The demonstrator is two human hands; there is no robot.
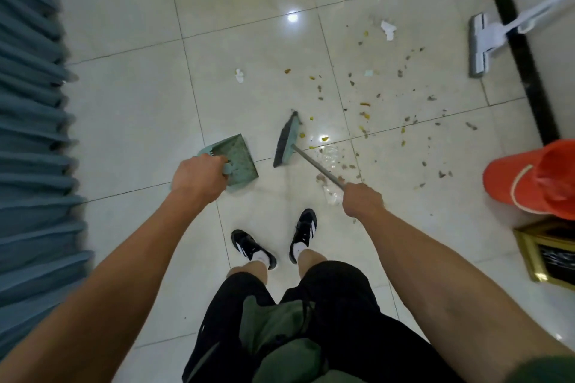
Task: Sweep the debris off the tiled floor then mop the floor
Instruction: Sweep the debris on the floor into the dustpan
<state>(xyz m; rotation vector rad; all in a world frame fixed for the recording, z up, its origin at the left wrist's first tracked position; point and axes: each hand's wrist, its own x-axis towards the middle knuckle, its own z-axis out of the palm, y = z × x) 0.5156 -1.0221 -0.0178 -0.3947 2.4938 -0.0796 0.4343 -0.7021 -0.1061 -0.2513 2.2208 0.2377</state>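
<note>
My left hand (199, 176) grips the handle of a green dustpan (238, 162) held low over the pale tiled floor (130, 121). My right hand (362, 199) grips the grey handle of a broom whose green head (287, 140) stands on the floor just right of the dustpan. Small brown and yellow debris (367, 115) and white paper scraps (388, 29) lie scattered to the right of the broom. A crumpled clear wrapper (329, 157) lies under the broom handle. A white flat mop (480, 43) leans at the far right.
Blue pleated curtains (31, 134) run along the left side. An orange bucket (535, 179) stands at the right, with a gold picture frame (541, 250) below it and a dark skirting strip (525, 71) along the right wall. My black shoes (273, 241) stand behind the broom.
</note>
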